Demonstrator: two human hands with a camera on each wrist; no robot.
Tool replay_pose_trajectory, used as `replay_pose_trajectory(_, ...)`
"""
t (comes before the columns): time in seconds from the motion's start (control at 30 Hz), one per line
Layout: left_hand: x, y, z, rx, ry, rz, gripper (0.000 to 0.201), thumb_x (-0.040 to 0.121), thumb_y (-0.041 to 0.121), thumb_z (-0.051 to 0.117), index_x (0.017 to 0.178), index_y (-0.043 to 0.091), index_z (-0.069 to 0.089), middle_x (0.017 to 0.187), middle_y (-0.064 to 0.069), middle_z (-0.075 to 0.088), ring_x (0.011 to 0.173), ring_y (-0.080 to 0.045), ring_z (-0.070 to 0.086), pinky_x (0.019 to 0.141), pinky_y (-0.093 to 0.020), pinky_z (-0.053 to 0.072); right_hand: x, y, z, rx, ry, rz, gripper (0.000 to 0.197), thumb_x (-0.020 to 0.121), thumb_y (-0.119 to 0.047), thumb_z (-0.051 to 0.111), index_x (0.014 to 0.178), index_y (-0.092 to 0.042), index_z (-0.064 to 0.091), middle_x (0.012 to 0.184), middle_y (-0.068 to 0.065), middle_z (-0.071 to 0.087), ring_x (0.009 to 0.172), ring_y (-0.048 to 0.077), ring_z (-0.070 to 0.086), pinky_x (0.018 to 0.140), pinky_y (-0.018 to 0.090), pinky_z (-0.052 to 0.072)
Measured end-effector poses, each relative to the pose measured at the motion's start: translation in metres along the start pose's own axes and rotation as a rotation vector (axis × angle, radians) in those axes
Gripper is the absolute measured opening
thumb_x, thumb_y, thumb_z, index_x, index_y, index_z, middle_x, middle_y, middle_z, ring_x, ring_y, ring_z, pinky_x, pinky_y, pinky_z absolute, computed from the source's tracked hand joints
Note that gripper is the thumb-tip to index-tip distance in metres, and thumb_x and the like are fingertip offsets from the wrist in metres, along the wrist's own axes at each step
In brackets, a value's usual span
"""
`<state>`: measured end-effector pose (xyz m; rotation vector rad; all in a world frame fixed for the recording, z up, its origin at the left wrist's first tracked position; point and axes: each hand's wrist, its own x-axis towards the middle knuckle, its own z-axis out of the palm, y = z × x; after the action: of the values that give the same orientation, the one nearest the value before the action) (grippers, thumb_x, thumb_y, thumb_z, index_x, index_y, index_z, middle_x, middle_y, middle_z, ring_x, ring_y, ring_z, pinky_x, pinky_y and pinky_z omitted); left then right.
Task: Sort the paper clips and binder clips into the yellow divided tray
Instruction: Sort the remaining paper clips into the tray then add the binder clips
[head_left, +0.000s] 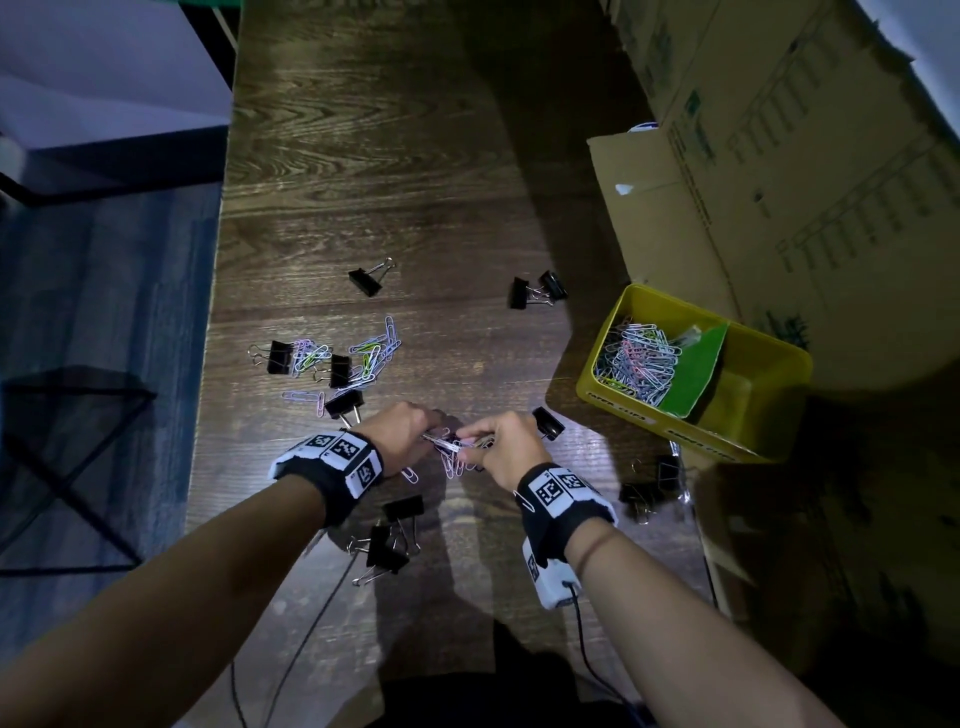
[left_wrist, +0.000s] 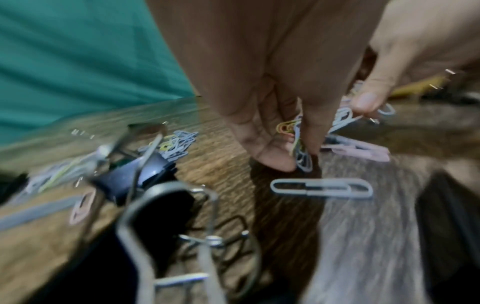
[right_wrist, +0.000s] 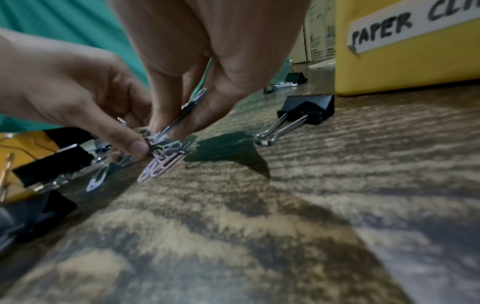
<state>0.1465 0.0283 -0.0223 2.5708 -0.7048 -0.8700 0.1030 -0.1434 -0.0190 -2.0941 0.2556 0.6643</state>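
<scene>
The table (head_left: 395, 171) is dark wood grain, with cardboard boxes (head_left: 810, 171) along its right side, well beyond and right of the hands. The tray (head_left: 769, 364) is yellow and stands to the right of and beyond the grip, touching the boxes; a green divider (head_left: 696, 371) splits it, and its left compartment holds a heap of clips (head_left: 636, 361), while the right one shows only bare floor. A label reading "PAPER CL…" (right_wrist: 405, 30) is stuck on the near wall, as the right wrist view shows.

Both hands meet low over the table, fingertips together. The left hand (head_left: 402, 434) pinches a small bunch of paper clips (left_wrist: 301, 148) between thumb and fingers, the bunch hanging down to the wood. The right hand (head_left: 501, 447) pinches the same tangle (right_wrist: 162, 160) from the other side, thumb against curled fingers.

Beyond and left of the grip lies a loose pile (head_left: 353, 353) of paper clips mixed with three black binder clips. Just right of the right hand lies one binder clip (head_left: 548, 423). Nearer than the hands lie three more (head_left: 392, 538), and further right, two in shadow (head_left: 649, 486). Far beyond the grip lie a single one (head_left: 369, 278) and a pair (head_left: 537, 291). One grey paper clip (left_wrist: 320, 188) lies flat just below the left fingertips.
</scene>
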Motion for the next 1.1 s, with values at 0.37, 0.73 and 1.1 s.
replay_pose_trajectory(0.37,0.015,0.055,-0.074,-1.033,0.033,-0.027,0.007,0.074,-0.002,0.068,0.080,0.002,0.065,0.061,-0.001,0.066,0.049,-0.010,0.058,0.053,-0.018,0.051,-0.034,-0.009,-0.075,0.619,0.279,-0.120,0.026,0.068,0.005,0.077,0.090,-0.009,0.073,0.077,0.002,0.072,0.064,0.002,0.064,0.069,0.017,0.054)
replay_pose_trajectory(0.73,0.104,0.179,-0.083,-0.942,0.152,-0.008,0.009,0.078,0.004,0.070,0.084,-0.002,0.065,0.068,-0.014,0.060,0.049,-0.013,0.058,0.052,-0.023,0.051,-0.035,0.016,-0.175,0.568,0.752,-0.101,0.020,0.075,-0.006,0.075,0.094,-0.012,0.072,0.085,-0.002,0.070,0.077,0.006,0.066,0.076,0.018,0.052)
replay_pose_trajectory(1.1,0.077,0.151,-0.088,-0.962,0.141,-0.102,0.021,0.094,-0.001,0.044,0.110,-0.005,0.058,0.087,-0.013,0.066,0.072,-0.014,0.066,0.079,-0.032,0.055,-0.006,0.027,-0.177,0.024,0.607,0.018,0.022,0.086,-0.027,0.067,0.105,-0.017,0.071,0.106,0.007,0.071,0.098,0.021,0.064,0.092,0.036,0.051)
